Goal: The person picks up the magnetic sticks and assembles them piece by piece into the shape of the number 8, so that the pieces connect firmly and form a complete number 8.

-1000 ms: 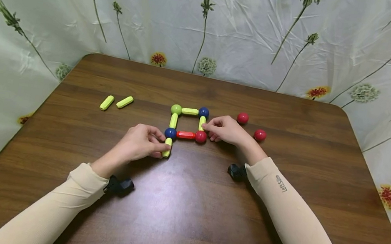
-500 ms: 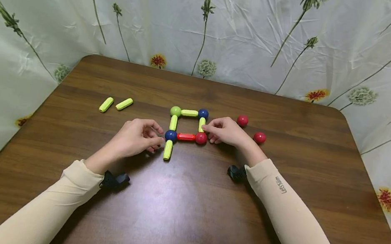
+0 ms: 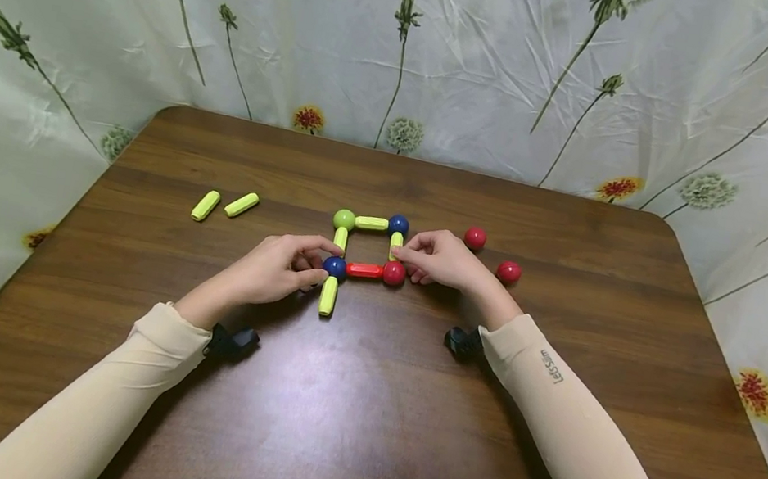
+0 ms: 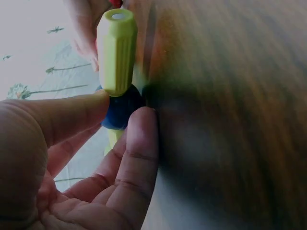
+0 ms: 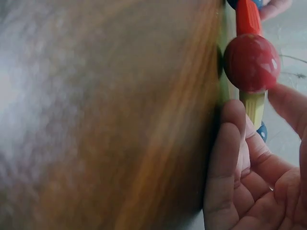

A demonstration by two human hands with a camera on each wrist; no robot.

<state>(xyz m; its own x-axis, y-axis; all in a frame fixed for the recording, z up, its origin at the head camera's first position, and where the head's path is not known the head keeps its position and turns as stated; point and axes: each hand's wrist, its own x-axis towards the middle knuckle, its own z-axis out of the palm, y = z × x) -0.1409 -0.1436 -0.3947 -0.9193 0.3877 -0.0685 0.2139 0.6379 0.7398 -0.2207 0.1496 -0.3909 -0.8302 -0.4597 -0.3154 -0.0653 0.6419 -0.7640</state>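
The left hand (image 3: 275, 269) has changed its hold. One second ago it had the free-ended yellow rod (image 3: 328, 297) between thumb and fingers; half a second ago it stood just left of the near blue ball (image 3: 334, 268), released; now it pinches that ball, with the thumb at the joint where the rod meets it (the left wrist view shows this closely). The free-ended rod, let go, remains attached to the ball and points toward the person.

The right hand (image 3: 444, 259) keeps its place from the earlier frames, fingers curled in and grasping the right-side yellow rod (image 3: 396, 241) close to the joined red ball (image 3: 394, 274).

The square they hold lies on the tabletop (image 3: 367, 403), arranged as before: the red rod (image 3: 364, 270) links the near blue ball to the joined red ball, the left-side yellow rod (image 3: 341, 238) runs up to the green ball (image 3: 344, 219), and the far yellow rod (image 3: 371, 223) leads across to the far blue ball (image 3: 398, 225).

The loose pieces are unmoved: two yellow rods, one (image 3: 206, 205) just beside the other (image 3: 242, 205), lie apart to the left, and two red balls, one farther (image 3: 475, 238) and one nearer (image 3: 509, 272), sit beyond the right hand.
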